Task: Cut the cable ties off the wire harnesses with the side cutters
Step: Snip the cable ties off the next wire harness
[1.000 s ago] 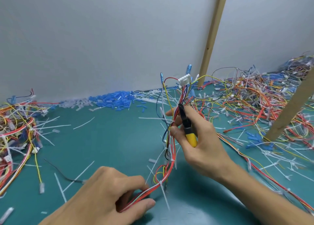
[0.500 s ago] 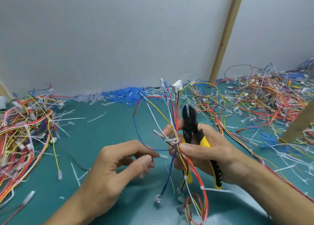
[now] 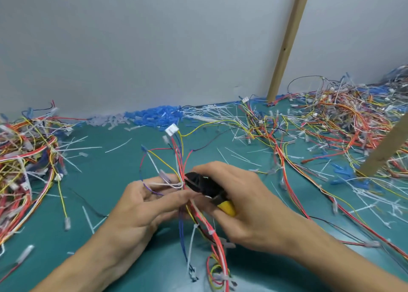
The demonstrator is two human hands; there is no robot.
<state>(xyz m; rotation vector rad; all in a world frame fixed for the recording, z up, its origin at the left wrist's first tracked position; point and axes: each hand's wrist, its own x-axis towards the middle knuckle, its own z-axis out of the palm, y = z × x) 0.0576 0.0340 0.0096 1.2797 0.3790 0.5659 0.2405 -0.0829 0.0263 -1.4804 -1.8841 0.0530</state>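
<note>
- The left hand [image 3: 141, 205] was near the middle. Its thumb and fingers pinched the wire harness [image 3: 199, 216] and held it up off the teal mat [image 3: 110, 181].
- That wire harness ran roughly near to far. Red, yellow and blue wires fanned out on the far side up to a white connector [image 3: 171, 129], and the near end trailed down between the two wrists.
- The right hand [image 3: 242, 203] sat just right of it, fingers wrapped tight round the side cutters [image 3: 205, 187]. Only a stub of yellow handle poked out.
- The cutters' black head pointed left and was right up against the bundle, at the spot where a white cable tie [image 3: 167, 184] wrapped it. The tie's tail stuck out left over the left fingers.
- It was too blurry for me to tell if the blades were apart or together.
- I could see a couple more white ties on the near stretch of the harness.
- Other stuff on the mat:
- One harness pile [image 3: 24, 159] at the far left edge and a much bigger tangle [image 3: 342, 126] on the right.
- A heap of blue sleeves [image 3: 154, 116] along the grey wall [image 3: 154, 38].
- Cut tie bits [image 3: 118, 145] scattered all over.
- A wooden post [image 3: 287, 42] leaned up the wall on the far right.
- A second wooden slat [image 3: 386, 148] crossed the right edge, over the tangle.
</note>
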